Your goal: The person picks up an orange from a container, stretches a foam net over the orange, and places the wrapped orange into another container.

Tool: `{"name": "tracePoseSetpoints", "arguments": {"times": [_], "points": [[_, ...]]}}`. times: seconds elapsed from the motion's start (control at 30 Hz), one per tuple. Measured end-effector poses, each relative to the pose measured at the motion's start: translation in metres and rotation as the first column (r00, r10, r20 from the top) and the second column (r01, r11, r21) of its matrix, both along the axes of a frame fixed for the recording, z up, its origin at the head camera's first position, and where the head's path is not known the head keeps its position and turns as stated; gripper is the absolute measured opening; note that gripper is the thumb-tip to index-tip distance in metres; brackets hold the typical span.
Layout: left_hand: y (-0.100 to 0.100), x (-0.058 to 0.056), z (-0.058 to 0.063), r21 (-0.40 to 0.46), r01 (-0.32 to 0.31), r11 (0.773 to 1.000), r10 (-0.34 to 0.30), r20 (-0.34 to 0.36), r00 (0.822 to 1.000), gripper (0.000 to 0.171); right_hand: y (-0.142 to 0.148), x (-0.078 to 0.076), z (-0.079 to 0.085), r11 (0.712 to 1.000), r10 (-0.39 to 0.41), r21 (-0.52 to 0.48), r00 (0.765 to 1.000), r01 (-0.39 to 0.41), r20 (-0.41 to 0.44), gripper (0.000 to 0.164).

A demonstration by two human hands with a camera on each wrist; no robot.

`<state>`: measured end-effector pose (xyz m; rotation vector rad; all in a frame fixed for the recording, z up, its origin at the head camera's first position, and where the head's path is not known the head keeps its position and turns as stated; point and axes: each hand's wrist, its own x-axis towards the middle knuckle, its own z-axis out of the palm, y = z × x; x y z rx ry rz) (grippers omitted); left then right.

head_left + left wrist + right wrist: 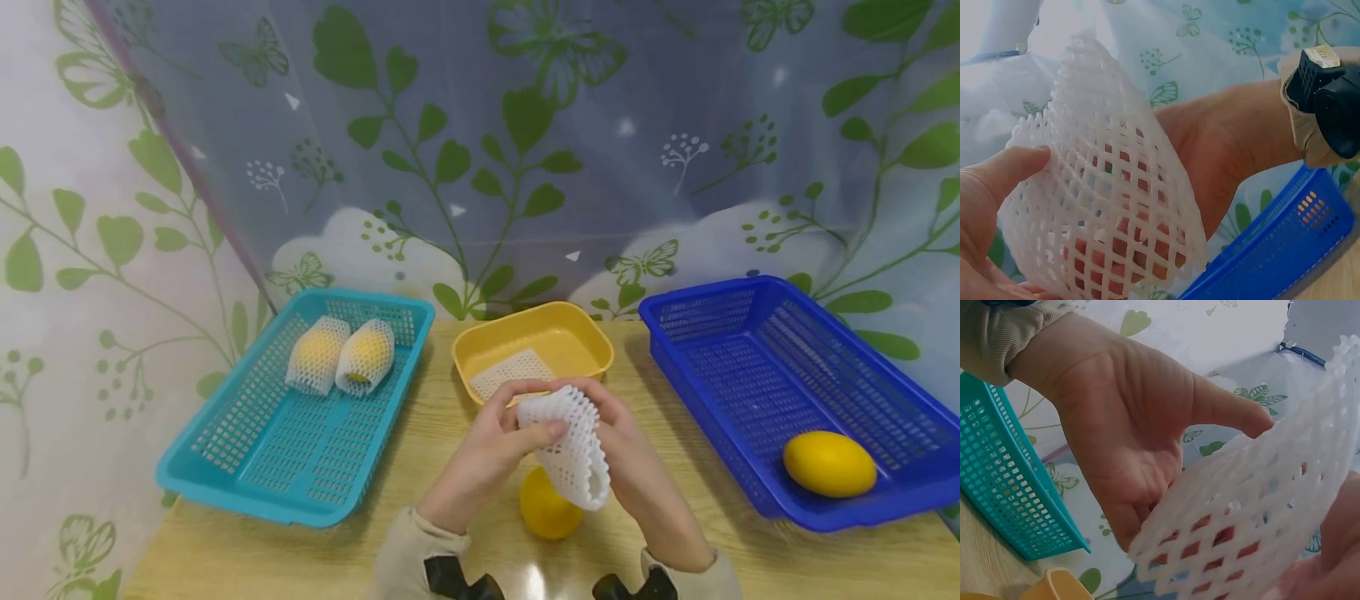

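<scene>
Both hands hold a white foam fruit net (566, 446) above the table, in front of the yellow tray. My left hand (498, 437) pinches it, its thumb lying on the near face in the left wrist view. On the other side, my right hand (626, 454) grips the net; its thumb touches the edge in the right wrist view, while its fingers are partly hidden behind the mesh. The net looks hollow, with an opening facing down and right. Below it, a yellow fruit (547, 508) rests on the table between the forearms, its top partly covered by the net.
At left, a teal basket (273, 454) holds two netted yellow fruits (318, 354). Behind the hands stands a yellow tray (581, 342) with a flat foam net (513, 373) inside. A blue basket (712, 367) at right contains a bare yellow fruit (828, 464). A patterned curtain (480, 167) hangs behind.
</scene>
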<state>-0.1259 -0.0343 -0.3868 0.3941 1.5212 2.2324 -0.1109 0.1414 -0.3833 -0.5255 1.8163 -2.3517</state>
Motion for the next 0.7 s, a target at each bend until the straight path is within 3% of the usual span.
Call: {"name": "tracePoseSetpoints", "arguments": {"times": [0.17, 0.3, 0.4, 0.53, 0.7], "points": [[0.006, 0.001, -0.002, 0.164, -0.013, 0.986, -0.006, 0.111, 0.994, 0.046, 0.004, -0.003, -0.004, 0.995, 0.035, -0.094, 0.999, -0.031, 0.041, 0.029], [0.006, 0.006, -0.006, 0.232, -0.030, 0.972, -0.014, 0.186, 0.982, 0.040, 0.008, -0.005, -0.009, 0.980, 0.113, -0.171, 0.990, -0.098, 0.082, 0.031], [0.004, 0.010, -0.010, 0.250, -0.007, 0.968, -0.046, 0.205, 0.978, 0.040, 0.012, -0.005, -0.013, 0.963, 0.164, -0.233, 0.981, -0.138, 0.099, 0.031], [0.000, 0.015, -0.018, 0.276, 0.049, 0.960, -0.113, 0.223, 0.968, 0.041, 0.015, -0.004, -0.014, 0.944, 0.151, -0.314, 0.978, -0.099, 0.147, 0.026], [0.000, 0.023, -0.029, 0.381, 0.052, 0.923, -0.142, 0.211, 0.967, 0.037, 0.017, -0.002, -0.011, 0.934, 0.143, -0.353, 0.968, -0.062, 0.208, 0.024]]}}
